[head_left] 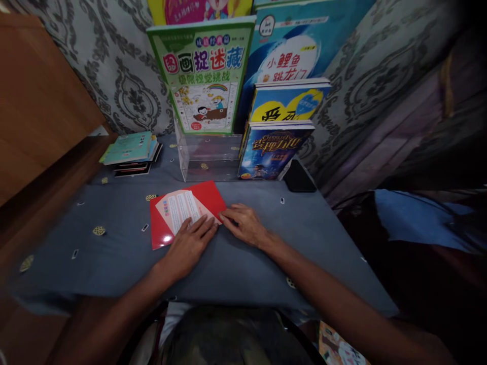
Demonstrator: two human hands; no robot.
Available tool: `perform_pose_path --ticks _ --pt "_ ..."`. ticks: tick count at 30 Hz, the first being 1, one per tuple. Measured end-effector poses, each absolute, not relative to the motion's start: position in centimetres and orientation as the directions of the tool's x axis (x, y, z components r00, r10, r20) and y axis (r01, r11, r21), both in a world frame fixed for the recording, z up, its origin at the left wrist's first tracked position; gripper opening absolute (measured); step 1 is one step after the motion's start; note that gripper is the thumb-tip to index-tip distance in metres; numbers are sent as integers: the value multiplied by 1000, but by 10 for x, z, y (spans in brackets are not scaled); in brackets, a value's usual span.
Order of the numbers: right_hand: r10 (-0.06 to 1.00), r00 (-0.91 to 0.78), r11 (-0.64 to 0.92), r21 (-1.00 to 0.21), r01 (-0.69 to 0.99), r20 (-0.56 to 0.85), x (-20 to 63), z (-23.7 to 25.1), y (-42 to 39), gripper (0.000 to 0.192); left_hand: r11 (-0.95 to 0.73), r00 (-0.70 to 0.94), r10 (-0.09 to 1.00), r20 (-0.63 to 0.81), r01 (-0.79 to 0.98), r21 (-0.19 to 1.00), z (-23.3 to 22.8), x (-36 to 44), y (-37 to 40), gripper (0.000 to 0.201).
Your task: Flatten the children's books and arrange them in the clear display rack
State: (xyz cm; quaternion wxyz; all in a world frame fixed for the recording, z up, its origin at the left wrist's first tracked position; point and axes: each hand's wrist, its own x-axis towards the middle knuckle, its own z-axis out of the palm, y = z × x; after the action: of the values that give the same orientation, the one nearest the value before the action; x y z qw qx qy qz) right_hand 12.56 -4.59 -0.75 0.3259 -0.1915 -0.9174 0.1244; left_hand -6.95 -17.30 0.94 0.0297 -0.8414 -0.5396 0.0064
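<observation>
A thin red book (205,195) with a pale pink printed panel lies tilted on the cloth-covered table, in front of the book stand. My left hand (190,243) rests on its lower edge, fingers stretched out over the printed panel. At the book's right corner, my right hand (245,225) has its thumb and forefinger pinched together on the edge. The rest of the right-hand fingers curl above the cloth. Part of the panel is hidden beneath the left fingers.
A clear acrylic stand (209,157) holds a green picture book (207,76), a dark blue book (274,152) and several others. Behind it hangs a patterned curtain (133,86). Small books are stacked (131,149) at the left; a black flat object (300,177) lies right of the stand.
</observation>
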Motion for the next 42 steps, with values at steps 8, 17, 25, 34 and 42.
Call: perform_pose_path --ticks 8,17,25,34,42 --pt "459 -733 880 -372 296 501 126 -5 -48 31 -330 336 935 111 942 -65 6 -98 -206 70" --pt "451 -726 881 -386 272 519 126 -11 -47 29 -287 288 928 235 957 -38 4 -129 -235 68" --pt "443 -730 889 -357 286 521 124 -7 -51 28 -227 199 937 288 971 67 0 -156 -253 49" --pt "266 -845 935 -337 109 463 89 5 -87 22 -178 117 961 250 955 238 13 -174 -225 38" --pt "209 -904 945 -314 89 373 43 11 -121 21 -37 4 987 162 979 199 15 -205 -158 44"
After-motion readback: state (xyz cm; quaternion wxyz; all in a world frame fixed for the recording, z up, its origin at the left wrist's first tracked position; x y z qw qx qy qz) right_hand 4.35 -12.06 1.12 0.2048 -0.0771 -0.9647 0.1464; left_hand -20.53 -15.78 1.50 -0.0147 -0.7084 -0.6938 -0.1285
